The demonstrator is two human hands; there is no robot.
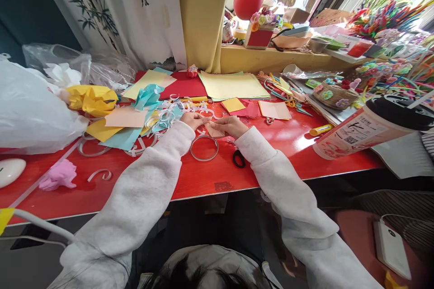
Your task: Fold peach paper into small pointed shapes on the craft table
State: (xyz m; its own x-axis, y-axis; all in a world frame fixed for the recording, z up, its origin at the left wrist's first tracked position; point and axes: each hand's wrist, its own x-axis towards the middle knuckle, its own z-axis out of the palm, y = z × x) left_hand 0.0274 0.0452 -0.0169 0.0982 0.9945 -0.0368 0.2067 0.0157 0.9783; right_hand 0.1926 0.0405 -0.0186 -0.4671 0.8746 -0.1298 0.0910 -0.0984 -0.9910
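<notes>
Midway between front and back edges of the counter (200, 183), the right hand (232, 125) has its grip clamped on small peach paper (214, 131); the left hand (192, 120) meets it, closure indeterminable. Work appears unfinished: yellow sheets (233, 86) lie flat near the back edge.

Held paper (214, 132) behind ring (204, 160), cup (364, 128) right

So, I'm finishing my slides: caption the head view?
Hands together at peach paper, beside a ring on a red table.
</notes>
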